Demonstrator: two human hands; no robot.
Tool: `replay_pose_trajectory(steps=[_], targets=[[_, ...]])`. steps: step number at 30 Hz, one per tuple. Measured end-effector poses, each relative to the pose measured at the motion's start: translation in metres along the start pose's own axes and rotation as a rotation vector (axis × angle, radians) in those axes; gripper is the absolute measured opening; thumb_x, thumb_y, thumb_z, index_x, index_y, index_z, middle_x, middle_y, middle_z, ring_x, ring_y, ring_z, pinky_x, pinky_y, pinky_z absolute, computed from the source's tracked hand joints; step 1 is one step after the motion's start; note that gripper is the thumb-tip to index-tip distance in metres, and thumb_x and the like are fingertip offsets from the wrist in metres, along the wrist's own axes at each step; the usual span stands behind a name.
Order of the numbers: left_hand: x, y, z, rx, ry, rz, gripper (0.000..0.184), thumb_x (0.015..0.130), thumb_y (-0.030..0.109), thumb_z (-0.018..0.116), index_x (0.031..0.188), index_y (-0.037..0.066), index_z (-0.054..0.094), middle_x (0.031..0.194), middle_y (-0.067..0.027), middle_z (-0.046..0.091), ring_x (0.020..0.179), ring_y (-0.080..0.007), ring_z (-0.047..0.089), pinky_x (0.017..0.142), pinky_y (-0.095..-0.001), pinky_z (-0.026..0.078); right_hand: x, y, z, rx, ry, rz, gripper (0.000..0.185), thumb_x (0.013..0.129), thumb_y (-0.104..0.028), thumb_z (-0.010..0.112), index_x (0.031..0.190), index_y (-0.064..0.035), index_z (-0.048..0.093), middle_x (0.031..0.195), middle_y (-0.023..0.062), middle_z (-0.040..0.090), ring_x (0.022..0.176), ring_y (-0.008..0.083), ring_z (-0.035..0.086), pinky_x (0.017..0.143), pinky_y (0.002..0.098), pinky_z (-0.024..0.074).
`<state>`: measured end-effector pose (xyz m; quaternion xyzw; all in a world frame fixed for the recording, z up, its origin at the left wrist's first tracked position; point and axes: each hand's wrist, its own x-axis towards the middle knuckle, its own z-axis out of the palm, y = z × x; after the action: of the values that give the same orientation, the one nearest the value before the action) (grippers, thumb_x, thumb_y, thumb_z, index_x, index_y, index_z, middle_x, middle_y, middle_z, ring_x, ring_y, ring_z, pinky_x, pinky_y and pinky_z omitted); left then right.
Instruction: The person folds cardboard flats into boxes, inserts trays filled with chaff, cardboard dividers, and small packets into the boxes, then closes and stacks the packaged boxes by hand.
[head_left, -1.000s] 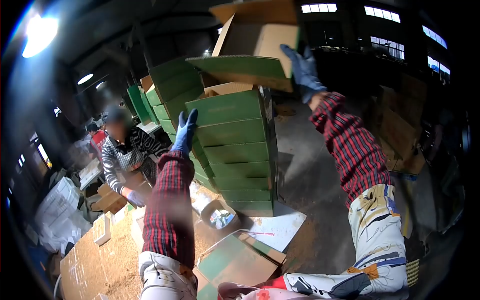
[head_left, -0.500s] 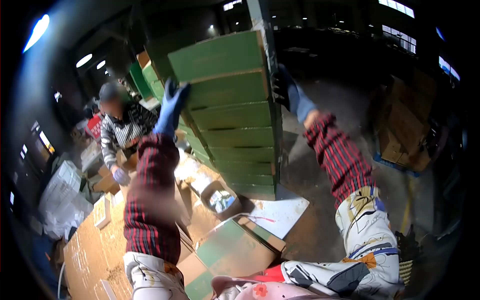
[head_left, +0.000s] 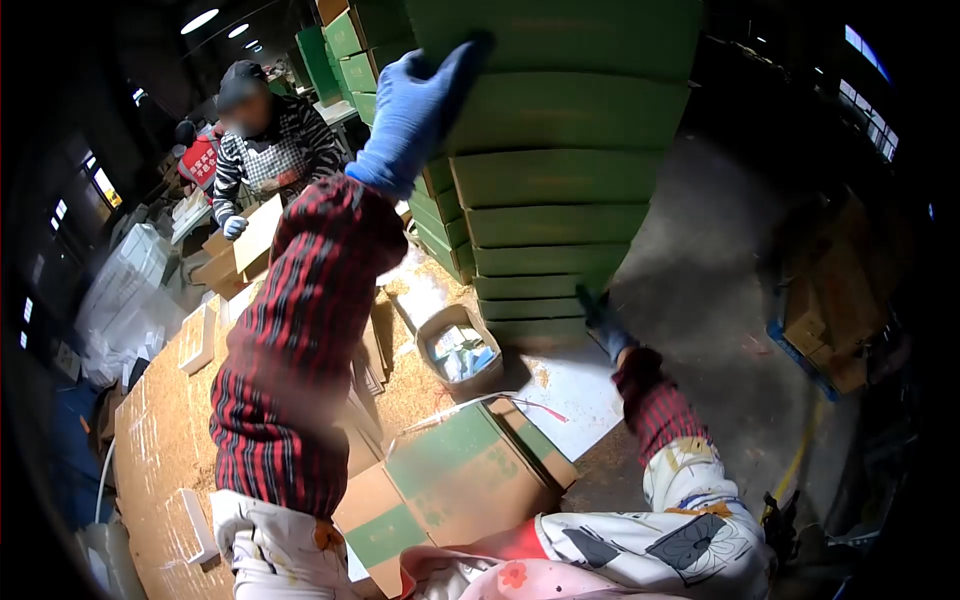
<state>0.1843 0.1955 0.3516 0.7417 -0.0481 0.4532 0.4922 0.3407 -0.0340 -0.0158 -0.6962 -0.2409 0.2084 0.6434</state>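
Note:
A tall stack of green cardboard boxes (head_left: 560, 120) rises in front of me and leans toward the camera at its top. My left hand (head_left: 415, 115), in a blue glove, is raised against the stack's upper left side with thumb and fingers apart. Low at the right side of the stack, my right hand (head_left: 607, 322), gloved and in shadow, touches or nearly touches the lower boxes, its fingers spread. Below the stack lies a white board (head_left: 575, 405). Flattened green and brown cardboard (head_left: 455, 470) lies nearest my body.
An open carton of small packets (head_left: 462, 352) sits on the dusty table (head_left: 150, 440). Across it, a co-worker in a striped top (head_left: 265, 150) handles cardboard. Another person in a red vest (head_left: 200, 160) is behind. Brown cartons (head_left: 830, 310) stand on a blue pallet at right.
The stack now looms closer and leans right at the top. The open box from the first frame is out of view. My right hand has dropped from the top to the lower boxes.

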Motion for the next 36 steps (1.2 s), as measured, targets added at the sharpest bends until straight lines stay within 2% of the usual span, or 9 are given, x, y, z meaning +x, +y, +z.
replay_pose_trajectory(steps=[5,6,8,9,19,28,30,32,36], targets=[[-0.003,-0.01,0.024,0.73,-0.031,0.498,0.047,0.078,0.038,0.075,0.107,0.003,0.064,0.121,-0.0163,0.051,0.112,-0.0274,0.049,0.095,-0.0347,0.042,0.145,0.054,-0.023,0.049,-0.19,0.193,0.055,0.095,-0.04,0.053,0.139,-0.0119,0.038,0.125,0.0034,0.053,0.104,0.0188,0.051,0.086,0.0345,0.0453],[0.006,-0.022,0.024,0.729,-0.042,0.498,0.047,0.078,0.038,0.075,0.107,0.003,0.064,0.121,-0.0163,0.051,0.112,-0.0274,0.049,0.095,-0.0347,0.042,0.183,0.086,-0.012,0.003,-0.007,-0.142,0.053,0.094,-0.04,0.053,0.136,-0.0091,0.042,0.125,0.0049,0.054,0.105,0.0197,0.051,0.088,0.0346,0.0443],[0.026,-0.055,0.023,0.843,0.028,0.689,0.067,0.075,0.055,0.069,0.122,0.009,0.056,0.118,-0.0203,0.05,0.114,-0.0363,0.045,0.101,-0.0437,0.036,0.178,0.098,0.029,-0.065,0.221,-0.092,0.052,0.093,-0.04,0.054,0.134,-0.009,0.044,0.124,0.006,0.054,0.104,0.0203,0.052,0.088,0.0356,0.0444],[0.02,-0.039,0.026,0.821,0.044,0.55,0.059,0.072,0.032,0.077,0.119,0.004,0.053,0.121,-0.0174,0.049,0.113,-0.0361,0.046,0.097,-0.0416,0.039,0.167,0.115,0.046,-0.131,0.211,0.008,0.052,0.092,-0.039,0.055,0.133,-0.0089,0.044,0.124,0.0066,0.054,0.104,0.0206,0.052,0.088,0.036,0.0445],[0.05,-0.069,0.017,0.695,0.032,0.511,0.055,0.074,0.027,0.076,0.117,0.001,0.055,0.119,-0.0166,0.052,0.113,-0.0311,0.05,0.097,-0.037,0.041,0.119,0.177,0.183,-0.821,-0.009,0.441,0.049,0.085,-0.035,0.062,0.124,-0.0082,0.051,0.12,0.0122,0.056,0.099,0.0237,0.054,0.087,0.0408,0.0452],[0.025,-0.065,0.001,0.735,0.05,0.443,0.075,0.08,0.035,0.069,0.138,0.004,0.035,0.134,-0.0198,0.043,0.126,-0.0349,0.041,0.106,-0.0391,0.034,0.184,0.309,0.148,-1.321,-0.308,-0.015,0.046,0.078,-0.032,0.068,0.115,-0.0076,0.057,0.116,0.0173,0.058,0.095,0.0264,0.056,0.086,0.0452,0.0458],[-0.001,-0.086,0.0,0.73,0.193,0.528,0.079,0.077,0.051,0.068,0.134,0.004,0.042,0.13,-0.0246,0.044,0.121,-0.0396,0.041,0.104,-0.0456,0.033,0.104,0.17,0.129,-0.002,-0.037,0.411,0.062,0.081,-0.042,0.062,0.13,-0.0102,0.042,0.128,0.0154,0.048,0.107,0.0288,0.051,0.092,0.0465,0.0427],[-0.094,-0.072,0.009,0.657,0.101,0.226,0.082,0.08,0.042,0.068,0.142,0.003,0.031,0.144,-0.0269,0.03,0.133,-0.0415,0.031,0.108,-0.0461,0.029,0.027,0.069,0.119,0.588,0.096,0.532,0.078,0.085,-0.053,0.057,0.145,-0.0128,0.027,0.141,0.0135,0.038,0.119,0.0312,0.045,0.097,0.0478,0.0396],[-0.321,-0.046,-0.022,0.683,-0.169,-0.142,0.068,0.077,0.035,0.072,0.134,0.007,0.045,0.135,-0.0241,0.042,0.126,-0.0398,0.04,0.103,-0.0465,0.033,-0.035,0.155,0.079,0.285,-0.152,0.383,0.064,0.089,-0.052,0.054,0.141,-0.0178,0.038,0.136,0.0068,0.045,0.118,0.0266,0.049,0.098,0.0421,0.038]])
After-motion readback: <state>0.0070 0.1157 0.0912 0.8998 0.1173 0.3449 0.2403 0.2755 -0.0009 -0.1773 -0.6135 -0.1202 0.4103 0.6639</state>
